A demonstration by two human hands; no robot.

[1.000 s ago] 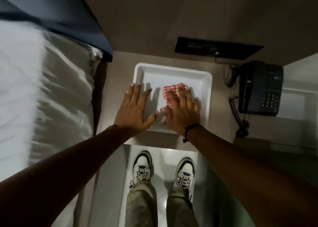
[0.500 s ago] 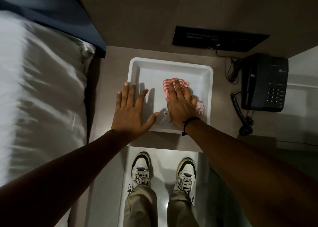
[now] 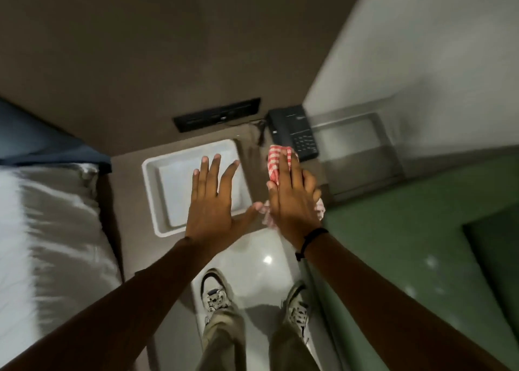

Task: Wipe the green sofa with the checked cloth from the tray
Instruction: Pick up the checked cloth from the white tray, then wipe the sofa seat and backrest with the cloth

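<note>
My right hand (image 3: 292,199) holds the red-and-white checked cloth (image 3: 274,163), lifted out of the white tray (image 3: 153,191) and carried to its right, above the bedside table's edge. Cloth ends show past my fingertips and below my palm. My left hand (image 3: 213,202) hovers flat over the tray with its fingers spread and nothing in it. The tray holds nothing. The green sofa (image 3: 415,244) fills the lower right, just right of my right hand.
A black telephone (image 3: 295,131) sits on the table right behind the cloth. A dark wall panel (image 3: 216,115) is behind the tray. A bed with a white pillow (image 3: 50,230) lies to the left. My shoes (image 3: 214,293) stand on the glossy floor.
My right hand has closed on the cloth, lifted it from the tray and moved it right toward the sofa. The view has swung right, bringing the sofa in.
</note>
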